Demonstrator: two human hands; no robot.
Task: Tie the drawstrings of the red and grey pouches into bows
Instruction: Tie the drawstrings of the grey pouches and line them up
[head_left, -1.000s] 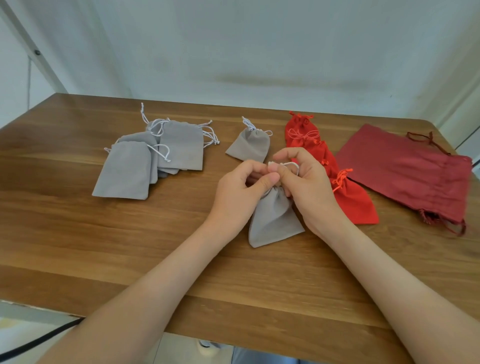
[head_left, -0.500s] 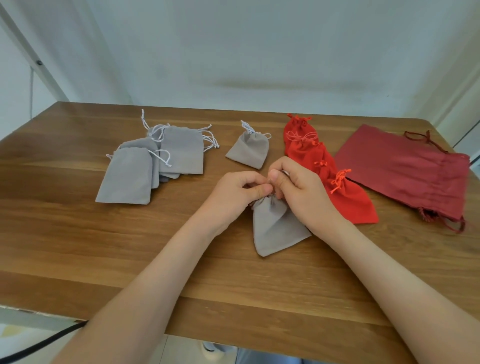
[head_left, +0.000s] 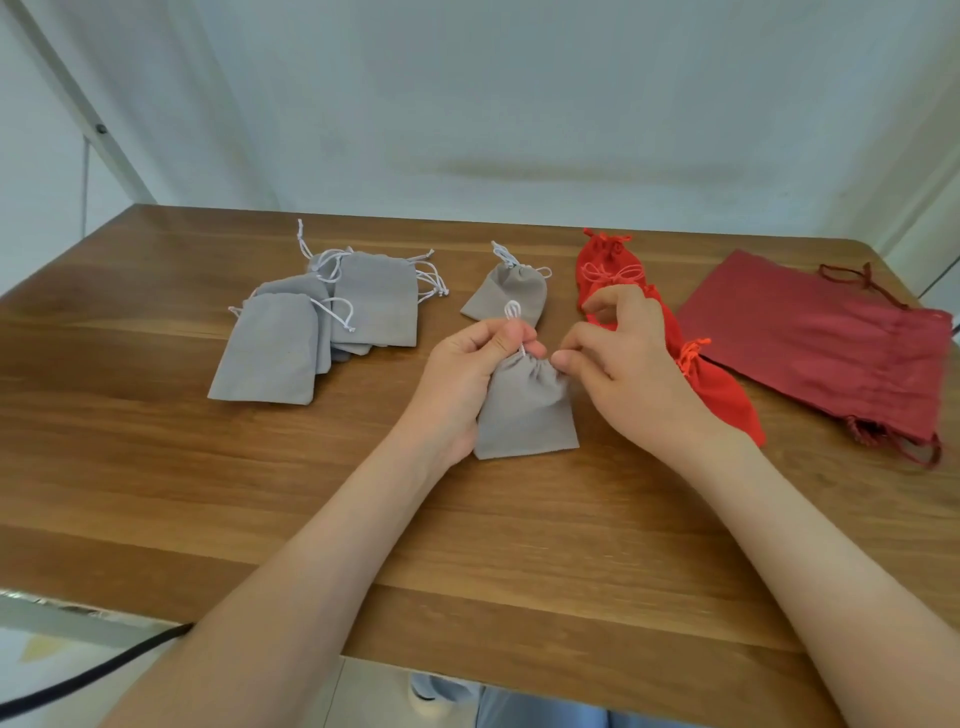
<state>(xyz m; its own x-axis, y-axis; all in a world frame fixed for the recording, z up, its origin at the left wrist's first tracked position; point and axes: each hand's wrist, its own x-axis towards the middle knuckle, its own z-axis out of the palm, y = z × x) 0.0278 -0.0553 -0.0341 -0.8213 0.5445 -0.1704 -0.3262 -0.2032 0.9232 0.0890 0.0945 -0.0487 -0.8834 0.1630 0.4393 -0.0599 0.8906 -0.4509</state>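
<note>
Grey pouch lies flat mid-bench, neck gathered tight. Left hand pinches the white drawstring right at that neck, a small loop poking up above the fingers. Right hand, curled, sits at the neck's right corner; whether it's gripping anything, can't tell.

Plain indoor room here, a home or a small workroom, hard to call which: a wooden table under the left hand and right hand, a bare white wall just beyond them, a white slanted post far off the left hand, pale floor tiles and a black cable below the near edge
</note>
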